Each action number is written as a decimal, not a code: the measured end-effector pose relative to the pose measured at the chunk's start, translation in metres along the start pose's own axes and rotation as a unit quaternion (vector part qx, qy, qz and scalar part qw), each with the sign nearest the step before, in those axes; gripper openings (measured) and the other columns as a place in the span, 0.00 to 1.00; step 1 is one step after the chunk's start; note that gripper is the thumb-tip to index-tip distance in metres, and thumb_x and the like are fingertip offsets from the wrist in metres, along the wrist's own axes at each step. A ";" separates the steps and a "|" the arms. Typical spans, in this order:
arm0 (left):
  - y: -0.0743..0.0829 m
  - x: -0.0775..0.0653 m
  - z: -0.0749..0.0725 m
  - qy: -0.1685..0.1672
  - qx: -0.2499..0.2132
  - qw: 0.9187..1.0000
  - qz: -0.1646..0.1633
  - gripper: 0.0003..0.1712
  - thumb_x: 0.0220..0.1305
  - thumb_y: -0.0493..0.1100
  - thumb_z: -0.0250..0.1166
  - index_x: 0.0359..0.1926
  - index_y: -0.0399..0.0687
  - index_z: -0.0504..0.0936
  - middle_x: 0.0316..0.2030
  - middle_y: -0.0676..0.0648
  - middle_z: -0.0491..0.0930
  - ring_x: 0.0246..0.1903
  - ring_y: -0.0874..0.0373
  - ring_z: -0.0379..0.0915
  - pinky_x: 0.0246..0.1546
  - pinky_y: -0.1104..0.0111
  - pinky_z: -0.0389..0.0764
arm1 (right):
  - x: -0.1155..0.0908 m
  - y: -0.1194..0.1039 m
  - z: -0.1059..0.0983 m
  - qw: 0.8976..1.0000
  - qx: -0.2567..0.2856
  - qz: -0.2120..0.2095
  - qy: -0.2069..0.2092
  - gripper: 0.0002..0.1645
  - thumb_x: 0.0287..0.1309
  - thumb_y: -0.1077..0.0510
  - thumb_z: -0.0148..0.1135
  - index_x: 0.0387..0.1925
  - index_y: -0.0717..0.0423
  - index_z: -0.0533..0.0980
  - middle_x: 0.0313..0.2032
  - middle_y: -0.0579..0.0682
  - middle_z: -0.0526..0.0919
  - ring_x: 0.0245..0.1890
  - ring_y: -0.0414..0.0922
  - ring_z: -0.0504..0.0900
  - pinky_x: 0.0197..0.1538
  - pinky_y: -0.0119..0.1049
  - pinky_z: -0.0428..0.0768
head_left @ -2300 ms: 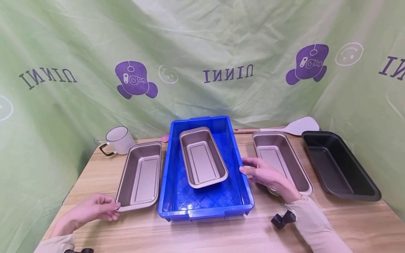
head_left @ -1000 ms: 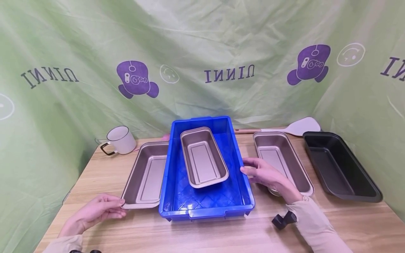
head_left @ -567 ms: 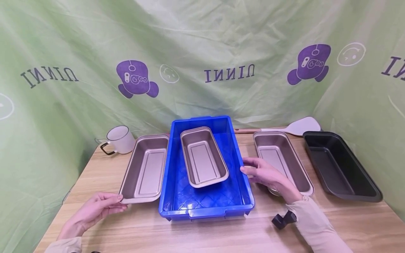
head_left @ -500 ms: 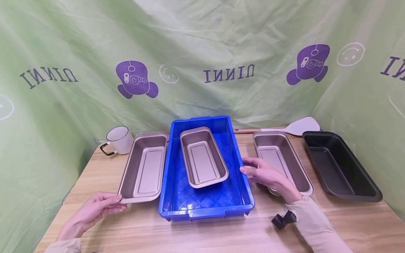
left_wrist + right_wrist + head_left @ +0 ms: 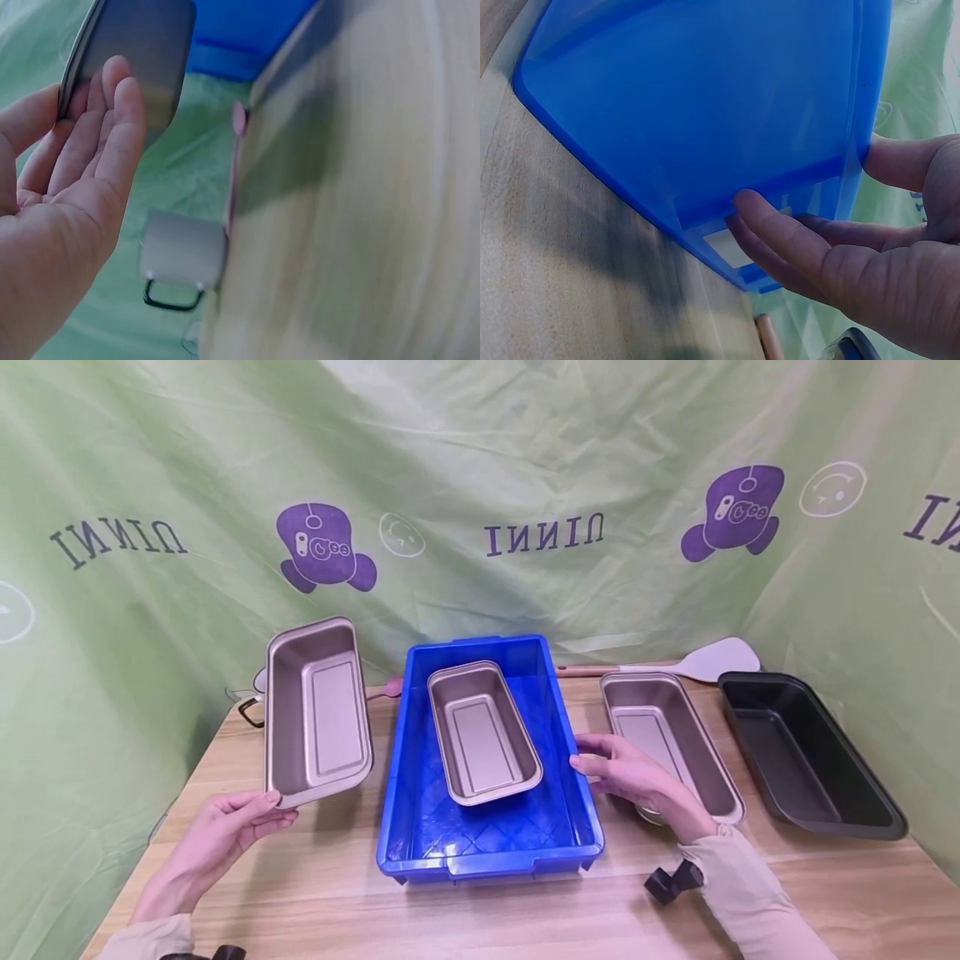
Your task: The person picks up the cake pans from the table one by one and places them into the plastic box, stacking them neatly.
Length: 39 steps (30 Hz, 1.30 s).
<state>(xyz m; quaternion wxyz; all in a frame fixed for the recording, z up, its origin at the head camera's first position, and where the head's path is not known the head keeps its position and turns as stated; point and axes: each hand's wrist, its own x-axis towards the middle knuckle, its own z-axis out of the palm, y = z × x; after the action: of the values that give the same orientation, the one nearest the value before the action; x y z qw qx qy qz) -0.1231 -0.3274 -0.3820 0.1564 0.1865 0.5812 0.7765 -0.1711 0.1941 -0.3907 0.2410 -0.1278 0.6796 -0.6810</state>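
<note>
My left hand (image 5: pixel 213 839) pinches the near left corner of a bronze loaf pan (image 5: pixel 330 718). This pan hangs tilted above the table, left of a blue plastic bin (image 5: pixel 491 865); the left wrist view shows its underside, with my thumb on the rim and fingers below. A second bronze loaf pan (image 5: pixel 483 745) sits inside the bin. At the bin's right side is my right hand (image 5: pixel 637 777), its thumb touching the rim and its fingers loosely extended along the outer wall (image 5: pixel 705 97). That hand partly covers a third bronze loaf pan (image 5: pixel 693 739).
A black loaf pan (image 5: pixel 806 760) stands at the far right. Behind the pans lies a white spatula (image 5: pixel 720 660) with a wooden handle. A white mug (image 5: pixel 184 247), mostly hidden in the head view, and a pink spoon (image 5: pixel 392 687) are at the back left, before a green curtain.
Beside the bin, the left loaf pan first slid right, then back a little. Now my left hand has lifted it off the table, up and leftward, covering the mug. My right hand stays put.
</note>
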 end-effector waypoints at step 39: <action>0.021 0.078 0.105 0.102 0.078 0.987 -0.094 0.12 0.67 0.30 0.55 0.35 0.42 0.86 0.31 0.45 0.85 0.34 0.56 0.83 0.44 0.64 0.83 | -0.002 -0.004 0.002 1.000 -0.009 0.014 0.006 0.39 0.67 0.62 0.52 0.67 0.80 0.46 0.62 0.76 0.61 0.52 0.51 0.77 0.57 0.48 0.76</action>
<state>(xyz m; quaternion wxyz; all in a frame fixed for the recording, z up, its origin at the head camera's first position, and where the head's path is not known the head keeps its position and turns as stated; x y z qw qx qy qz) -0.1434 -0.2088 -0.3265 0.1539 0.0627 0.6680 0.7254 -0.1691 0.1930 -0.3859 0.2454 -0.1161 0.6888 -0.6722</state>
